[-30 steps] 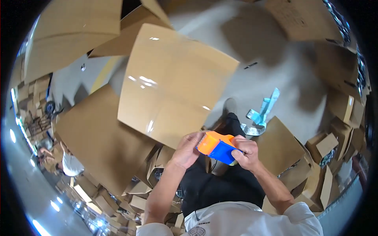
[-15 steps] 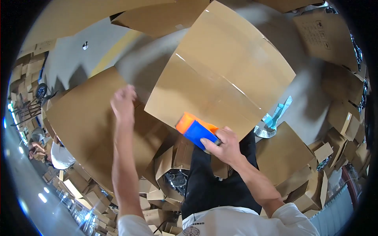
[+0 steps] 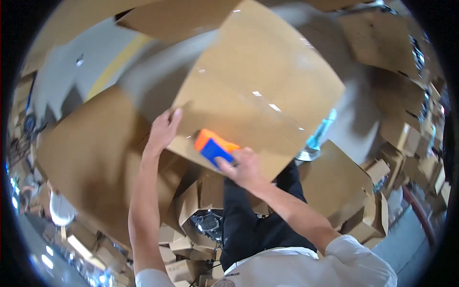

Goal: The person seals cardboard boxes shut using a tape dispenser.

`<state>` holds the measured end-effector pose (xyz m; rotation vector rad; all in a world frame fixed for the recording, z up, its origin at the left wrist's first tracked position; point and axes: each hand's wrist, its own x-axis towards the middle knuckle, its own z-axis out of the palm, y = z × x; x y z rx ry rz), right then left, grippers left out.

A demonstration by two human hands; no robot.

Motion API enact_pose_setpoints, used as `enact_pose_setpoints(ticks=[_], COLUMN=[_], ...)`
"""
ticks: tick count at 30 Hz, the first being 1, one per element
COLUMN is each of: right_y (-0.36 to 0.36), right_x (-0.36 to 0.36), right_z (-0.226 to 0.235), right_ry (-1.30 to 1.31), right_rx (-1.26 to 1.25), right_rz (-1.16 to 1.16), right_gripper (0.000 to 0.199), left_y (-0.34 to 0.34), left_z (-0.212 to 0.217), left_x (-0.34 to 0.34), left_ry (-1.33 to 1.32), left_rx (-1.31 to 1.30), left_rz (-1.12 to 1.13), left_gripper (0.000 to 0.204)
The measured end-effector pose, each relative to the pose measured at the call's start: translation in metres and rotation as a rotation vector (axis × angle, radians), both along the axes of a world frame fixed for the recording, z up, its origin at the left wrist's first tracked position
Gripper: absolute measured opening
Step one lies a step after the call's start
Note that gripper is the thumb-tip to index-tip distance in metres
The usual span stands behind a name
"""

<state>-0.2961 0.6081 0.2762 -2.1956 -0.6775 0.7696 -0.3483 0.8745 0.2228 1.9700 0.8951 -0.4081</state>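
Observation:
A large closed cardboard box stands in front of me, turned at an angle, with strips of clear tape glinting along its top seam. My right hand is wrapped round an orange and blue tape dispenser, which is over the box's near left part; motion blur hides whether it touches the cardboard. My left hand is at the box's left edge, thumb apart from the fingers and on the box side. Whether it presses on the edge is blurred.
A broad cardboard box fills the left side, and another is by my right leg. An opened carton with dark parts sits beside my left leg. Light-blue wrapping lies right of the large box.
My left hand has come rightward to the large box's edge, its fingers opening out. The right hand has carried the tape dispenser left and slightly away from me. The whole view has shifted a little.

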Motion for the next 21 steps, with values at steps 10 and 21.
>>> enact_pose_setpoints(ticks=[10,21], right_y=[-0.291,-0.266], right_x=[0.003,-0.006], right_z=[0.056,-0.098], right_ry=[0.002,0.344], right_rx=[-0.486,-0.364], right_rz=[0.161,-0.900], right_gripper=[0.046,0.031], left_y=[0.022,-0.078], left_z=[-0.017,0.127], left_x=[-0.045,0.058], left_ry=[0.218,-0.001], left_rx=[-0.059,0.007], left_rz=[0.048,-0.004], left_gripper=[0.060,0.056])
